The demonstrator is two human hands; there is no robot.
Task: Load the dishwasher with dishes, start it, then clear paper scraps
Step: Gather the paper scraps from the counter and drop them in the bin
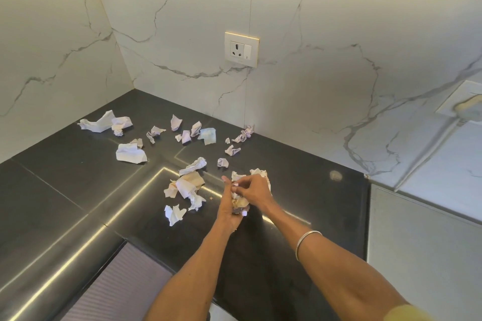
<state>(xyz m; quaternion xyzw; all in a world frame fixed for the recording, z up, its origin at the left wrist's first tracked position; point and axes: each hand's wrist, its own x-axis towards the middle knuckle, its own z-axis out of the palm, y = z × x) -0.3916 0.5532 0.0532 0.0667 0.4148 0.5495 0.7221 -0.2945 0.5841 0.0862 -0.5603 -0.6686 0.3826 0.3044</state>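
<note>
1. Left hand (pixel 229 210) cupped palm-up just above the counter, fingers curled round a wad of scraps (pixel 239 203), white and tan, already gathered.
2. Right hand (pixel 254 189) over the wad from above, fingertips pinching and pressing paper down into the left palm; metal bangle (pixel 307 242) on that wrist.
3. Just behind the hands, more crumpled white paper (pixel 258 172) partly hidden by the knuckles.
4. Best done, as a judgement: squeeze the wad tight before reaching again, keep the left hand as the holder and pick with the right, nearest pieces first, then sweep outward toward the wall.
5. Nearest loose pile (pixel 186 186) just left of the hands: tan and white tissue-like sheets, soft, creased, overlapping; a torn white piece (pixel 174 214) in front of it.
6. Farther out, many small scraps (pixel 187 133) scattered well apart across to the corner, some balled, some flat and torn; largest white sheets (pixel 130 155) toward the left.
7. Light paper, likely to slide or lift on so smooth a top; small crumbs easy to miss.
8. Black countertop (pixel 65 190) glossy, hard, reflecting light strips; marble-veined wall (pixel 182 21) with a socket (pixel 241 49) behind.
9. Dishwasher not in view.
</note>
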